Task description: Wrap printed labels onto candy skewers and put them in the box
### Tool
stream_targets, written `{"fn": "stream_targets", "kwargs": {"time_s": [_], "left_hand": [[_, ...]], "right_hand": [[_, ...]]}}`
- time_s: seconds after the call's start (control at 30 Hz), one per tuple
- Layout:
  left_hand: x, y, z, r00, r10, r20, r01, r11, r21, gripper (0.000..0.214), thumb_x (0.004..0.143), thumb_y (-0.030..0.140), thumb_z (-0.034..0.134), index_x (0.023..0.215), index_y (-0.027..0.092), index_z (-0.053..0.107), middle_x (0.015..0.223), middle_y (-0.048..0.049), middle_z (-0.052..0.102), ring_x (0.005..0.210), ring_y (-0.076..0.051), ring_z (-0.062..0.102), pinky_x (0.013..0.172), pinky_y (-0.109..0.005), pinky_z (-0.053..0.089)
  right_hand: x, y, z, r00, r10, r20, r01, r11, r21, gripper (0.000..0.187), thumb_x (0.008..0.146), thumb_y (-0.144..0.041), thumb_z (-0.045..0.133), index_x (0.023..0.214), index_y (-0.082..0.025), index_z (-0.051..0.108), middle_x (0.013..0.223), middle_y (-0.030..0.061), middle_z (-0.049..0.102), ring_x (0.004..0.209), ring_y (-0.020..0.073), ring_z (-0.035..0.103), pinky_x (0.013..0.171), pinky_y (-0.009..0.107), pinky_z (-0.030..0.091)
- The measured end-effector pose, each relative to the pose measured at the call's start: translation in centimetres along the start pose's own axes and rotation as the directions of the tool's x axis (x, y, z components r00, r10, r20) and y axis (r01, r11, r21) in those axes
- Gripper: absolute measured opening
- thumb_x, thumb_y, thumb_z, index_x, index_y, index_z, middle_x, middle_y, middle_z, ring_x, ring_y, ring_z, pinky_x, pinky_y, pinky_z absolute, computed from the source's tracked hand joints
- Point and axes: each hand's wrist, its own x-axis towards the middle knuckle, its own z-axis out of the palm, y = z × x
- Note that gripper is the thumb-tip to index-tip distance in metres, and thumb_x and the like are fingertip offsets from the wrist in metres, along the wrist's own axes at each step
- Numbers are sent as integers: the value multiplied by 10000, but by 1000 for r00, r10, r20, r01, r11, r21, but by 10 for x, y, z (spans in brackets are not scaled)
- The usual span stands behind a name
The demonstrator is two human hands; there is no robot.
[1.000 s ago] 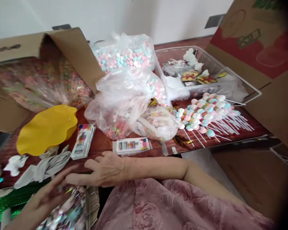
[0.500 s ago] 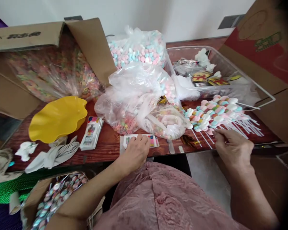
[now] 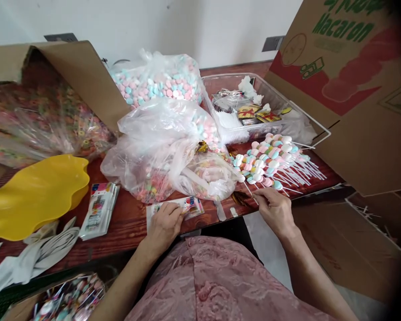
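Observation:
My left hand lies at the table's front edge with curled fingers pressed on a small printed plastic bag. My right hand pinches the white stick of a candy lollipop at the near left of a pile. That pile of candy lollipops has pastel pink, blue and white discs, with sticks pointing to the right. Between the hands lie a scrap of clear tape and some gold twist ties. A stack of printed bags is to the left of my left hand.
Clear bags of loose candy fill the middle. A yellow wavy bowl and white cloth gloves lie left. A clear plastic tray holds packets. Cardboard boxes stand at the left and right. Below the table, a box holds wrapped lollipops.
The view has turned to the right. My right hand has moved left along the lollipop pile and now has a stick between its fingers. My left hand stays on the printed bag.

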Motion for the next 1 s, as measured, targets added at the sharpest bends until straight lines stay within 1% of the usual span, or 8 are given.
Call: {"fn": "stream_targets", "kwargs": {"time_s": [0.17,0.43,0.5,0.57,0.63,0.7,0.87,1.0], "left_hand": [[2,7,-1,994,-110,22,111,993,-52,196,921,118,514,1040,157,664,1014,-80,680,929,-225,565,806,-352,509],[9,-1,3,981,-162,-104,154,985,-80,195,919,136,533,750,166,626,739,-40,621,760,-192,554,698,-314,458],[10,-2,4,985,-108,-133,110,994,5,197,929,157,535,766,175,643,740,-36,622,762,-196,548,719,-323,451],[8,-2,5,991,-62,-118,71,994,78,190,951,187,521,831,184,669,761,-33,626,757,-195,548,713,-319,448],[2,0,5,994,-56,-98,66,993,100,189,970,232,507,903,176,675,811,-41,637,760,-190,563,703,-313,457],[-5,2,5,992,-69,-102,79,992,102,205,983,255,486,963,158,666,885,-60,652,800,-193,588,731,-317,475],[-13,-1,5,988,-69,-137,85,990,116,215,981,200,452,928,160,657,893,-64,656,810,-189,598,749,-315,493],[-7,-6,4,980,-110,-169,110,994,-9,235,975,197,467,837,164,654,816,-50,646,755,-168,587,712,-296,491]], "right_hand": [[12,-20,-9,994,26,-103,-16,995,97,67,860,-219,631,828,-209,689,740,0,686,649,144,629,624,275,509],[2,-44,36,979,-192,70,180,972,153,119,913,-182,578,898,-216,691,855,35,710,762,153,668,682,276,549],[5,-39,30,977,-211,33,207,974,87,88,894,-217,632,947,-220,703,937,54,715,846,174,673,753,300,558],[14,-26,14,975,-192,-109,189,981,-38,106,881,-247,663,972,-215,706,962,65,713,891,188,670,815,322,554],[28,-4,-8,943,-143,-300,81,974,-209,125,880,-286,664,960,-201,710,947,76,716,899,206,666,850,345,541],[41,22,-31,921,-98,-376,-66,914,-400,185,890,-348,639,947,-190,719,944,87,721,913,235,656,861,372,513],[63,59,-52,979,42,-200,-175,676,-716,292,904,-364,558,1007,-159,738,960,126,719,821,250,587,667,335,378],[73,59,-39,995,53,-84,-99,632,-768,261,890,-303,540,873,-132,737,796,133,696,718,216,541,587,312,239]]}}
